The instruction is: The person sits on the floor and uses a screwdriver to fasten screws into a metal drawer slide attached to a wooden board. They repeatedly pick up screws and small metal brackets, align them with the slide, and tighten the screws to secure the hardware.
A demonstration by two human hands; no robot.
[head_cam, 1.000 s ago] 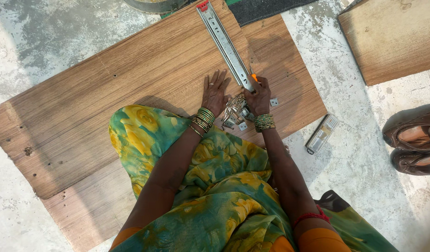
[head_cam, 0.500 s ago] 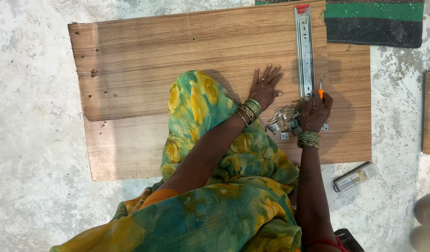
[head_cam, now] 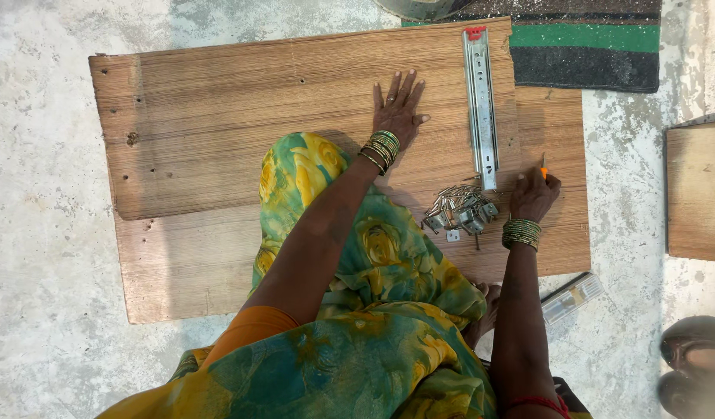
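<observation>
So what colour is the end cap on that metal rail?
Red, on the far end cap of the silver rail, in the head view.

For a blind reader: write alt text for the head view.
A person presses the left hand flat on a wooden board beside a metal drawer slide, while the right hand grips a small orange tool next to a pile of screws and brackets.

Left hand (head_cam: 398,109) slid up board (head_cam: 218,124), farther from screw pile (head_cam: 460,211); fingers spread.
</observation>
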